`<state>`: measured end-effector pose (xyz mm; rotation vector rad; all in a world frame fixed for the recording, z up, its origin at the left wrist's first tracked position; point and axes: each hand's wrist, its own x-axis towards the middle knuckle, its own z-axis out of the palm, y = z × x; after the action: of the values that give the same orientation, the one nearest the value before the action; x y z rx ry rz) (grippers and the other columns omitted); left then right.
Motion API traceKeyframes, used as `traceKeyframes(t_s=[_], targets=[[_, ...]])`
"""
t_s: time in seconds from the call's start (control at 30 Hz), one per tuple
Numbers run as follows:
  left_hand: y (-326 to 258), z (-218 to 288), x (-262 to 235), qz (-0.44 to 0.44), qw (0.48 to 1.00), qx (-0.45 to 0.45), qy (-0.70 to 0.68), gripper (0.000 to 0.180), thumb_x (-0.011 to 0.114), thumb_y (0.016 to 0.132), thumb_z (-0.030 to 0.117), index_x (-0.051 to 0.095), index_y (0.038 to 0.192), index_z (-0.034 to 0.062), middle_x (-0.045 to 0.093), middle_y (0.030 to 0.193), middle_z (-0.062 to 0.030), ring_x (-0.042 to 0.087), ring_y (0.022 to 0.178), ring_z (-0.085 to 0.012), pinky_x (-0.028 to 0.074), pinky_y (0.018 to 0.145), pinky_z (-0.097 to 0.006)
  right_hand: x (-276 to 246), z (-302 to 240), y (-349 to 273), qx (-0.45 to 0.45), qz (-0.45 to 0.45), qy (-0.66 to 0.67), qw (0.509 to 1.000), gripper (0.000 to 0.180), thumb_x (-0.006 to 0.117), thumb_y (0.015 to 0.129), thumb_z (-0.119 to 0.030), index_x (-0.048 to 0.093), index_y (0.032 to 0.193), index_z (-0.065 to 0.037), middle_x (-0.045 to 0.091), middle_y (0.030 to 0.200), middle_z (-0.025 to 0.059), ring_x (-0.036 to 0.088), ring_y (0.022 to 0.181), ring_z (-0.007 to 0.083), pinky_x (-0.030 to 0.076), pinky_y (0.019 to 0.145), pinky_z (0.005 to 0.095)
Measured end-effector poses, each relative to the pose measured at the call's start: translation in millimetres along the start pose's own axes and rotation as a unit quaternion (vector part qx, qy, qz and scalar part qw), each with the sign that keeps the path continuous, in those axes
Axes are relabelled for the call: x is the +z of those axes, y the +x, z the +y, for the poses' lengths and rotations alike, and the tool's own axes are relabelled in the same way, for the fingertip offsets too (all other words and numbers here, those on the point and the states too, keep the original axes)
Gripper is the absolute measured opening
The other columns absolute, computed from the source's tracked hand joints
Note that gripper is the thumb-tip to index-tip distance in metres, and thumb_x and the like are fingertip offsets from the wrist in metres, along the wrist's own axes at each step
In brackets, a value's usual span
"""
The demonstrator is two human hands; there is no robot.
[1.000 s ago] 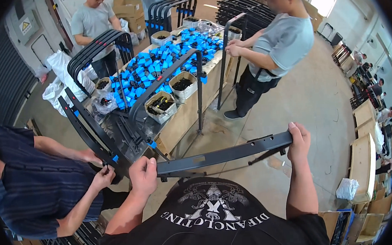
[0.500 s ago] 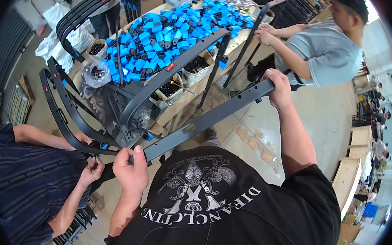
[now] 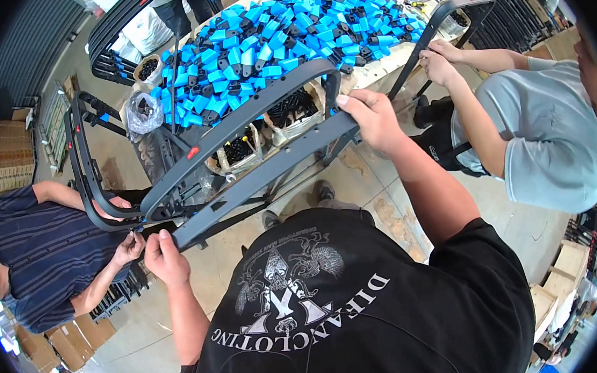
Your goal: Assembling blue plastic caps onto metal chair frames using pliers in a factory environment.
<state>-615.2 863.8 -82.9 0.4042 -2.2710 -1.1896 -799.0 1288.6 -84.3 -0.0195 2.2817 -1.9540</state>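
Observation:
A long dark grey metal bar slants across in front of me, its right end farther away. My left hand is closed around its near left end, thumb on top. My right hand grips the far right end. Just beyond the bar stands a curved dark tube frame with a small red piece on its side. The bar's right end is close to the frame's right bend; I cannot tell whether they touch.
A table beyond holds a heap of blue and black plastic parts and boxes of small black parts. At left, a person in a striped shirt works at more curved frames. At right, a person in grey holds another frame.
The bar has moved left in view and closer to the curved frame, with both my hands still on its ends. My view has shifted; the curved frame appears lower and farther left.

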Motion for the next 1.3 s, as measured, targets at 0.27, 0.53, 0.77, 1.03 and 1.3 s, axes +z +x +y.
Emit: traceKeyframes(t_s=[0.27,0.53,0.77,1.03,1.3], targets=[[13.8,-8.2,18.6,0.007,1.0,0.005,-0.003,0.037,0.057,0.103,0.017,0.047,0.07,0.0044,0.038,0.067,0.0068,0.032,0.067,-0.0051,0.026,0.058,-0.026,-12.6,8.2,41.8,-0.025,-0.023,0.018,0.999,0.037,0.069,0.096,-0.034,0.071,0.083,0.001,0.054,0.069,-0.0054,0.046,0.066,0.005,0.037,0.059,0.025],[14.1,-4.6,21.4,0.014,1.0,0.0,-0.001,0.034,0.058,0.102,0.017,0.049,0.072,0.0049,0.041,0.066,0.0066,0.034,0.066,-0.005,0.027,0.058,-0.025,-14.2,5.0,45.0,-0.045,0.008,-0.027,0.999,0.036,0.068,0.096,-0.036,0.068,0.087,-0.001,0.06,0.077,-0.0008,0.051,0.073,0.0078,0.043,0.065,0.0261],[11.8,23.9,0.3,0.071,0.984,0.111,0.116,0.013,0.067,0.09,0.01,0.059,0.096,0.0019,0.061,0.094,-0.0098,0.057,0.086,-0.0225,0.046,0.083,-0.034,0.8,35.7,-37.9,-0.246,0.195,-0.201,0.928,0.011,0.066,0.091,-0.011,0.06,0.088,-0.003,0.062,0.083,0.0125,0.061,0.075,0.0244,0.049,0.073,0.0343],[43.1,51.1,19.3,0.003,0.962,0.195,0.193,0.025,0.073,0.08,0.01,0.06,0.1,0.0011,0.061,0.103,-0.016,0.057,0.1,-0.0345,0.045,0.091,-0.043,95.8,103.6,33.5,-0.219,-0.063,-0.364,0.903,0.024,0.064,0.087,-0.016,0.065,0.109,-0.006,0.067,0.107,0.0187,0.066,0.104,0.0371,0.053,0.091,0.0462],[44.2,54.4,19.6,-0.018,0.965,0.187,0.183,0.027,0.072,0.077,0.01,0.06,0.099,0.0006,0.059,0.102,-0.0168,0.056,0.101,-0.0351,0.044,0.092,-0.043,139.8,117.3,126.4,0.036,-0.094,-0.555,0.826,0.044,0.061,0.091,-0.022,0.061,0.133,-0.011,0.068,0.121,0.0171,0.066,0.112,0.0407,0.054,0.095,0.0501]])
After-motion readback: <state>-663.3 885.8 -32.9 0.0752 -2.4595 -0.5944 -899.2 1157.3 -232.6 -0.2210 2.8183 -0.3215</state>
